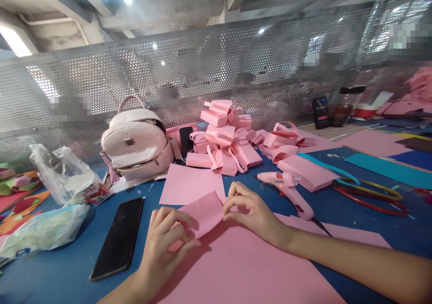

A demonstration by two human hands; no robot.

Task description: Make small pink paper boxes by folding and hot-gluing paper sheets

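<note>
Between my two hands is a small piece of pink paper (206,214), tilted up over a large pink sheet (249,268) on the blue table. The fingers of my left hand (167,238) are curled on its left end. My right hand (248,211) pinches its right edge between thumb and fingers. Just behind lies another pink sheet (192,184). To the right of my right hand rests a pink glue gun (286,187) with its cord trailing toward me.
Folded pink paper bags (224,137) are heaped at the back beside a pale pink backpack (135,137). A black phone (118,238) and a plastic packet (47,227) lie on the left. Coloured hoops (371,200) and a teal strip (388,169) are on the right.
</note>
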